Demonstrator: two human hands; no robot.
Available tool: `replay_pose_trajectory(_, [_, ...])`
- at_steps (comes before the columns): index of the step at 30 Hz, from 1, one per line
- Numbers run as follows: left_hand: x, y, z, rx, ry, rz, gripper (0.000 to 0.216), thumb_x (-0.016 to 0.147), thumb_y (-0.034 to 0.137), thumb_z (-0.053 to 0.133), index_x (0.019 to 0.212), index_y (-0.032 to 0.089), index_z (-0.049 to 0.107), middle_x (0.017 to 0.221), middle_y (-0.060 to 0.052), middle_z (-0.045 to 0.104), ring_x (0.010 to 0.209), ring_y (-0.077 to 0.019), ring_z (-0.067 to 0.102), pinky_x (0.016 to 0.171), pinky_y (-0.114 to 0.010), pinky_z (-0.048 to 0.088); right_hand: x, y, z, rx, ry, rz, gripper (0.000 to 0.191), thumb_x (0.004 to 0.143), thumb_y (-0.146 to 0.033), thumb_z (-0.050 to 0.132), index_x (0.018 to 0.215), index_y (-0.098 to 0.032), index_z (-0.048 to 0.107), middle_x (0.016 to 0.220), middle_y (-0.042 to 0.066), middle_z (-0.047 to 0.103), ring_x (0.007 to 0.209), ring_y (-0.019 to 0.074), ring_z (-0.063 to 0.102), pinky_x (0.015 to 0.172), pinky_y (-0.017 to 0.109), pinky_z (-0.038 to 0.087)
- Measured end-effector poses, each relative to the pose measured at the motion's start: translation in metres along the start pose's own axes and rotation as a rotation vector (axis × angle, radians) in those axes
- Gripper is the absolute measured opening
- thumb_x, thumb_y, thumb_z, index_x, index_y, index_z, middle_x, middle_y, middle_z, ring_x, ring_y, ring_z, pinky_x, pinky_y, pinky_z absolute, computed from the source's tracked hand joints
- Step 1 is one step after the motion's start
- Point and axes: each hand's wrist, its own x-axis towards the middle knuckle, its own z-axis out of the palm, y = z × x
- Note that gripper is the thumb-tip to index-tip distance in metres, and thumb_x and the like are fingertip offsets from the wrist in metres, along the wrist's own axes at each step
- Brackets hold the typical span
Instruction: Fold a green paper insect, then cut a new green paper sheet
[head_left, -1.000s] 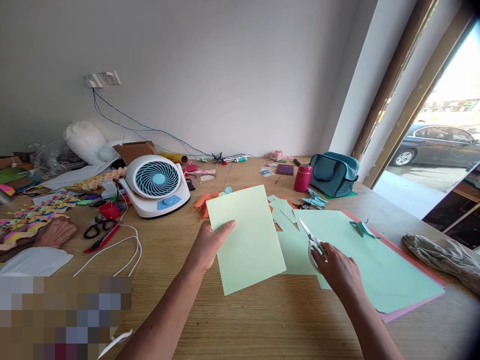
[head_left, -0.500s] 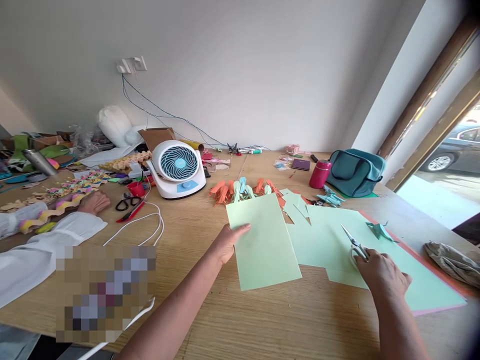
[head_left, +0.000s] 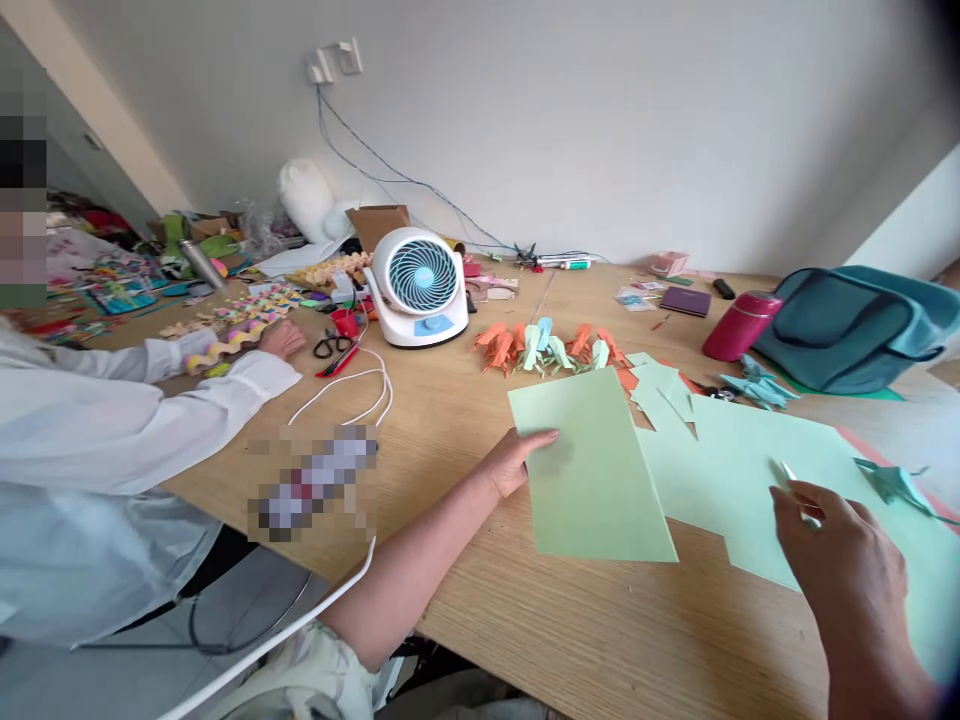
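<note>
My left hand (head_left: 516, 460) pinches the left edge of a pale green paper sheet (head_left: 592, 465), thumb on top, and the sheet lies low over the wooden table (head_left: 465, 420). My right hand (head_left: 844, 560) is closed around a pair of scissors (head_left: 791, 480) whose blades poke out to the upper left. It rests over a large mint green sheet (head_left: 750, 460). A folded teal paper figure (head_left: 896, 483) lies just right of that hand.
A person in a white sleeve (head_left: 112, 420) sits at the left. A white desk fan (head_left: 417, 285) with a white cable stands at the back, by black-handled scissors (head_left: 334, 345). Orange and mint folded figures (head_left: 551, 345), a red flask (head_left: 739, 325) and a teal bag (head_left: 855, 325) lie beyond.
The view has swung left, so everything shifted right in the picture. The sheet came down from a raised tilt to near the tabletop. My right hand with the scissors slid toward the right edge.
</note>
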Motion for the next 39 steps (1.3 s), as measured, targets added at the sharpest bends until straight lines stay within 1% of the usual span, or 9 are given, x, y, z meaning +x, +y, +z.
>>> replay_pose_trajectory(2, [0.001,-0.003,-0.001,-0.001,-0.003,-0.009,0.047,0.062,0.026,0.083,0.106,0.016,0.071,0.114,-0.012,0.072,0.1,-0.0274,0.068,0.09,-0.039,0.051,-0.016,-0.027,0.004,0.336,-0.21,-0.046,0.045,0.084,-0.055,0.052,0.112,-0.023,0.067,0.105,0.016,0.071,0.098,0.0345,0.065,0.082,0.048,0.048])
replay_pose_trajectory(4, [0.001,-0.005,-0.001,0.0,-0.015,0.003,0.048,0.063,0.027,0.083,0.108,0.016,0.071,0.116,-0.013,0.071,0.102,-0.0278,0.068,0.09,-0.039,0.051,-0.032,-0.052,0.009,0.69,-0.503,-0.078,0.051,0.087,-0.059,0.046,0.118,-0.021,0.063,0.111,0.014,0.07,0.102,0.0311,0.066,0.084,0.043,0.053])
replay_pose_trajectory(6, [0.001,-0.007,-0.001,0.001,-0.026,0.029,0.049,0.065,0.028,0.083,0.11,0.016,0.07,0.118,-0.013,0.07,0.104,-0.0282,0.067,0.09,-0.04,0.05,-0.045,-0.069,0.011,0.795,-0.718,-0.086,0.052,0.09,-0.06,0.044,0.121,-0.022,0.062,0.109,0.013,0.071,0.099,0.0292,0.066,0.084,0.04,0.054])
replay_pose_trajectory(8, [0.001,-0.008,-0.001,0.006,-0.013,0.055,0.05,0.065,0.029,0.084,0.111,0.016,0.07,0.119,-0.014,0.07,0.106,-0.0286,0.066,0.092,-0.041,0.05,-0.053,-0.077,0.012,0.797,-0.816,-0.127,0.05,0.092,-0.059,0.043,0.12,-0.023,0.063,0.103,0.01,0.072,0.093,0.0278,0.067,0.08,0.038,0.055])
replay_pose_trajectory(16, [0.001,-0.018,-0.001,0.161,0.064,0.089,0.054,0.058,0.035,0.086,0.104,0.011,0.073,0.107,-0.015,0.074,0.097,-0.0288,0.069,0.09,-0.042,0.05,-0.06,-0.075,0.02,0.858,-0.654,-0.14,0.049,0.091,-0.06,0.044,0.094,-0.018,0.069,0.075,0.007,0.065,0.064,0.02,0.055,0.057,0.03,0.048])
replay_pose_trajectory(20, [0.0,-0.021,0.0,0.23,0.074,0.094,0.053,0.058,0.039,0.086,0.101,0.011,0.073,0.1,-0.014,0.075,0.092,-0.0266,0.069,0.087,-0.04,0.051,-0.064,-0.079,0.02,0.7,-0.562,-0.157,0.042,0.085,-0.06,0.055,0.081,-0.02,0.067,0.059,0.0,0.053,0.055,0.0148,0.046,0.049,0.025,0.038])
replay_pose_trajectory(23, [0.0,-0.02,0.0,0.277,0.051,0.107,0.053,0.06,0.042,0.084,0.1,0.011,0.074,0.099,-0.013,0.075,0.09,-0.0245,0.069,0.086,-0.037,0.05,-0.064,-0.079,0.022,0.655,-0.526,-0.123,0.042,0.082,-0.06,0.058,0.083,-0.02,0.068,0.057,-0.001,0.052,0.051,0.0135,0.043,0.045,0.024,0.034])
replay_pose_trajectory(31, [0.002,-0.019,-0.006,0.393,-0.015,0.121,0.048,0.064,0.051,0.079,0.089,0.01,0.075,0.092,-0.012,0.075,0.081,-0.0206,0.068,0.077,-0.031,0.049,-0.058,-0.07,0.025,0.545,-0.394,-0.165,0.04,0.084,-0.056,0.056,0.092,-0.02,0.071,0.062,0.001,0.06,0.056,0.0152,0.049,0.048,0.024,0.037])
replay_pose_trajectory(39, [-0.001,-0.017,-0.007,0.481,-0.11,0.067,0.053,0.068,0.055,0.076,0.097,0.011,0.073,0.093,-0.011,0.075,0.082,-0.0211,0.068,0.075,-0.031,0.051,-0.055,-0.066,0.029,0.569,-0.397,-0.087,0.045,0.084,-0.06,0.054,0.095,-0.021,0.072,0.056,-0.001,0.052,0.051,0.0137,0.042,0.044,0.024,0.033])
